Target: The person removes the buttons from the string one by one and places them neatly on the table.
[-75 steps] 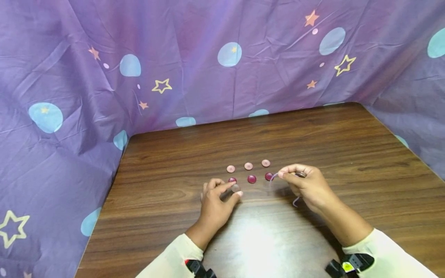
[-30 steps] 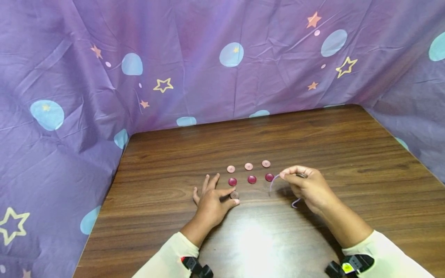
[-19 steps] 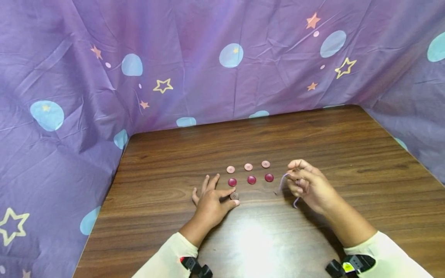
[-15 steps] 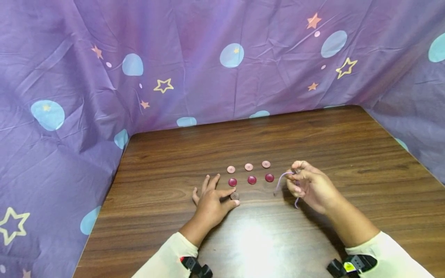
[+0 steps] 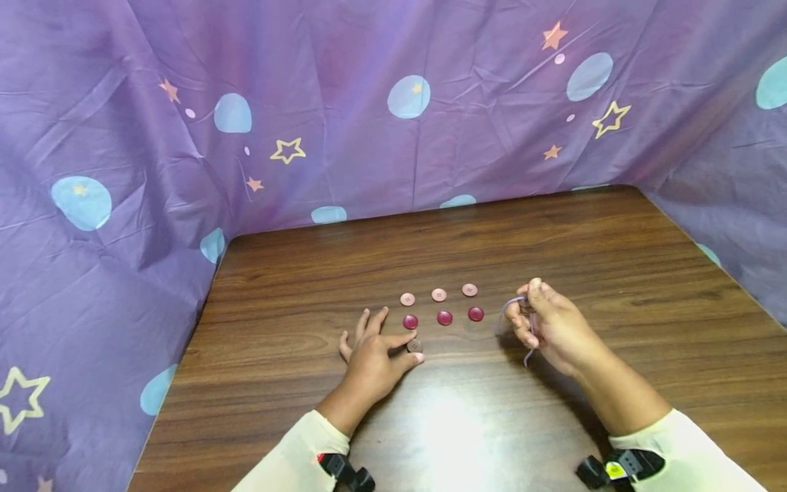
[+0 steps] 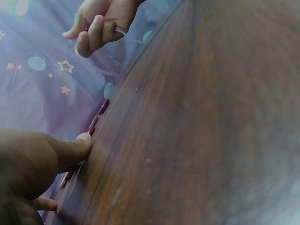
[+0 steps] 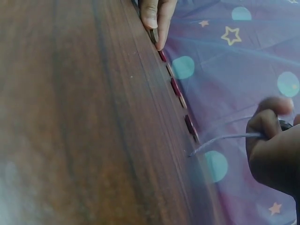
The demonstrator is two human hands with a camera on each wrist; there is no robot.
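Note:
A brown button [image 5: 415, 346] sits on the table between the thumb and index finger of my left hand [image 5: 374, 362], which pinches it by its edges while the other fingers spread on the wood. My right hand [image 5: 556, 331], raised to the right of the buttons, holds a lavender string [image 5: 512, 301] in curled fingers. Both string ends hang out below the hand. Something dark, perhaps another button [image 7: 285, 125], shows in the right hand in the right wrist view; the fingers hide most of it.
Three pale pink buttons [image 5: 439, 295] lie in a row, with three dark red buttons [image 5: 445, 318] in a row nearer me. The wood-grain table [image 5: 295, 273] backs onto a purple patterned cloth [image 5: 344, 102].
My left hand has brought the brown button down, nearer me below the left dark red button. My right hand has moved slightly right and turned, its fingers shifting on the string.

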